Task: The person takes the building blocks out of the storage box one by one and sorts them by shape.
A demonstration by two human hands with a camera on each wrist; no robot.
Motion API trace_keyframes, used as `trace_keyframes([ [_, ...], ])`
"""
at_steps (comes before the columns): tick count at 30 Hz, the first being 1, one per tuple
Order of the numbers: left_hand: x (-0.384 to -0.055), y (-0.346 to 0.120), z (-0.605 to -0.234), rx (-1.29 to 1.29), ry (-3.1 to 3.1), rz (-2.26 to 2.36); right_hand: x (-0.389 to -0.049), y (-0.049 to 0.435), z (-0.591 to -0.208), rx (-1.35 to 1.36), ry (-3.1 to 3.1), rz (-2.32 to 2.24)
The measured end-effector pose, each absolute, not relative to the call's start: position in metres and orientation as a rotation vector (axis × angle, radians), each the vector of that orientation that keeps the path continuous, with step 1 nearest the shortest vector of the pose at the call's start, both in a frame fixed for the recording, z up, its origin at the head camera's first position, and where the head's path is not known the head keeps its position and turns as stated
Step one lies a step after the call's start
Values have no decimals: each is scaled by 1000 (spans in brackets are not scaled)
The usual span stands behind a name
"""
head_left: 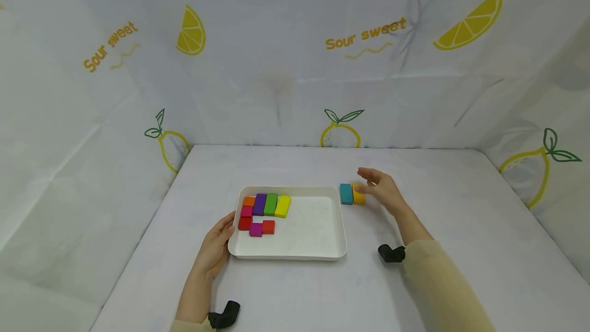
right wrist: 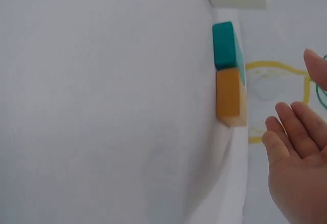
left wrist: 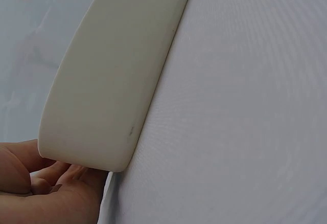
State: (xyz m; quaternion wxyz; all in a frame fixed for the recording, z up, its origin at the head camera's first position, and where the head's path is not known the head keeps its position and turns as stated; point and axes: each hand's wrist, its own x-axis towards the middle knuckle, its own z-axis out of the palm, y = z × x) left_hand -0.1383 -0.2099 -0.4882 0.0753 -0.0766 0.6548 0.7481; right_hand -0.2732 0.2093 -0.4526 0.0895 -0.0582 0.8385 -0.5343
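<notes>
**Yellow and teal blocks beside the tray**

Wooden by the look of them, the yellow block [head_left: 359, 194] and teal block [head_left: 346, 193] lay touching each other on the table [head_left: 461, 229], just right of the white tray [head_left: 338, 219]. The right hand [head_left: 382, 188] hovered by the yellow one, fingers [right wrist: 294, 127] spread and holding nothing. The left hand [head_left: 215, 245] rested with relaxed fingers against the tray's near-left corner. Each block seemed light, stiff and smooth; its long sides would probably give the surest pinch.
</notes>
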Motion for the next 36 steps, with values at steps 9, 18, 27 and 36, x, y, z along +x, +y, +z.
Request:
trace_keyframes([
  [9,-141,-212,-489,-256,1949,2247,-266,159,-433,-353,2470,-1728],
  [18,-141,-212,-487,-258,1955,2243,-249,104,-422,-407,2329,-1800],
  [27,-138,-211,-490,-259,1961,2249,-238,63,-443,-268,2339,-1646],
  [36,-138,-210,-491,-271,1958,2251,-240,51,-458,-198,2327,-1631],
])
